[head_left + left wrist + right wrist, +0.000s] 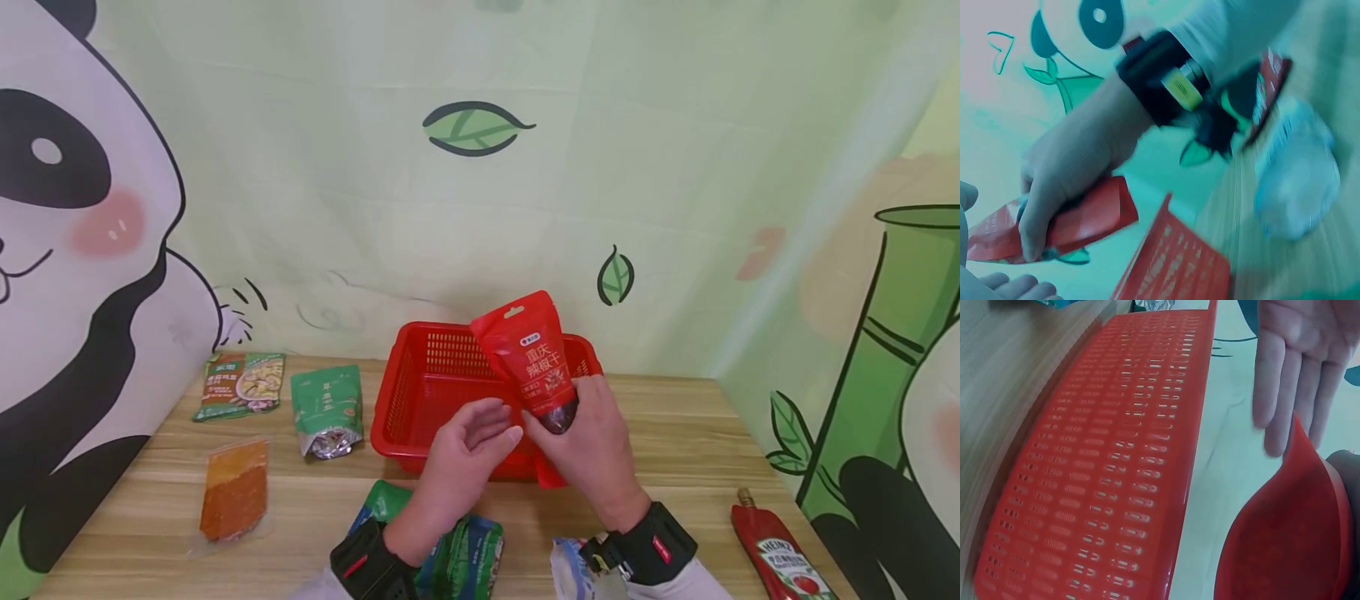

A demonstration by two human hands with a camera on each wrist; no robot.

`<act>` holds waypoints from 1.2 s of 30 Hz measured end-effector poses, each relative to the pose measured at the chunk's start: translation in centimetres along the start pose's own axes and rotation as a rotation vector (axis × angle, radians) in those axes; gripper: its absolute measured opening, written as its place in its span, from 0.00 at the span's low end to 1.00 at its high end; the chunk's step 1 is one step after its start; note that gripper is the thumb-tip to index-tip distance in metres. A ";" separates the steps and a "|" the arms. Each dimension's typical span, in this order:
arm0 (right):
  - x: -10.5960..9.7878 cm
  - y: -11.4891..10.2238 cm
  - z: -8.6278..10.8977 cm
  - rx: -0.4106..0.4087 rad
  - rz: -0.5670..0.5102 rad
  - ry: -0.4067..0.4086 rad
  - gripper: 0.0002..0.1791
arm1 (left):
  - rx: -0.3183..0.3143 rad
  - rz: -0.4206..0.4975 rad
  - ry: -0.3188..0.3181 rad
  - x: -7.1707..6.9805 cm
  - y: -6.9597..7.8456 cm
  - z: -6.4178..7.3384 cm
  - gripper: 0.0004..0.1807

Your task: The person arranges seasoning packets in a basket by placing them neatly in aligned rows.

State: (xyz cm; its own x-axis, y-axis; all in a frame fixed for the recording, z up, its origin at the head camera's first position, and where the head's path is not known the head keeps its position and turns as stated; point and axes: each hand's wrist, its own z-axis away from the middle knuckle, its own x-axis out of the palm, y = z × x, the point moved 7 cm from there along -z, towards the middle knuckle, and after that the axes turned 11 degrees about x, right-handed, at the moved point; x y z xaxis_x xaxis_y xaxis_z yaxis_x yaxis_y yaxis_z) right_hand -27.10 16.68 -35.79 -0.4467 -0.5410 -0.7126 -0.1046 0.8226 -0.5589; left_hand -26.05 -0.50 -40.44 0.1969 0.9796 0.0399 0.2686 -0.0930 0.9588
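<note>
My right hand [597,446] grips the lower part of a red dried-chili packet [534,354], thumb on the near side. The packet tilts to the left above a red plastic basket [390,417], overlapping its back rim in the head view. Beside it, my left hand [471,454] hovers over the basket's front with nothing in it. In the right wrist view the left fingers [1300,387] extend straight, near the packet's edge [1285,525]. The left wrist view shows the right hand [1066,169] wrapped around the packet.
Left of the basket lie a green and silver pouch [327,408], a food-picture packet [242,385] and a clear packet of orange-red contents [234,492]. Green-blue packets [468,558] lie under my left wrist, a white-blue packet [573,567] by the right. A Heinz ketchup pouch [780,546] lies far right.
</note>
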 end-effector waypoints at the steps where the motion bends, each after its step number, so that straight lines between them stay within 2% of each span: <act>1: 0.0 0.0 0.1 -0.003 -0.002 0.004 0.36 | -0.025 0.027 0.006 0.2 -0.1 -0.1 0.34; 5: 0.0 -0.2 0.3 -0.021 -0.010 0.019 0.37 | -0.102 0.111 0.034 1.0 -0.5 -0.3 0.34; 9: 0.1 -0.5 0.6 -0.042 -0.018 0.035 0.37 | -0.125 0.176 0.059 1.9 -0.6 -0.8 0.34; 12: 0.3 -0.8 0.8 -0.062 -0.037 0.037 0.37 | -0.118 0.206 0.074 2.4 -0.6 -1.2 0.34; 17: 0.5 -1.3 1.1 -0.073 -0.066 0.040 0.35 | -0.096 0.196 0.116 2.5 -0.4 -1.4 0.33; 25: 0.8 -1.6 1.3 -0.067 -0.050 0.038 0.36 | -0.103 0.177 0.171 2.4 -0.6 -1.5 0.33; 36: 1.0 -2.3 1.8 -0.090 -0.045 0.061 0.36 | -0.055 0.158 0.186 2.3 -0.2 -1.5 0.34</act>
State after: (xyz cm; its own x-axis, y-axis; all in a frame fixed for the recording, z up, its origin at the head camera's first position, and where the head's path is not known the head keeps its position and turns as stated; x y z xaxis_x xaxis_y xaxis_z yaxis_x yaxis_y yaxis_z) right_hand -25.65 13.93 -35.94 -0.4930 -0.5683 -0.6588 -0.2040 0.8116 -0.5475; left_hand -27.08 1.99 -40.14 0.0542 0.9700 0.2371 0.1957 -0.2432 0.9500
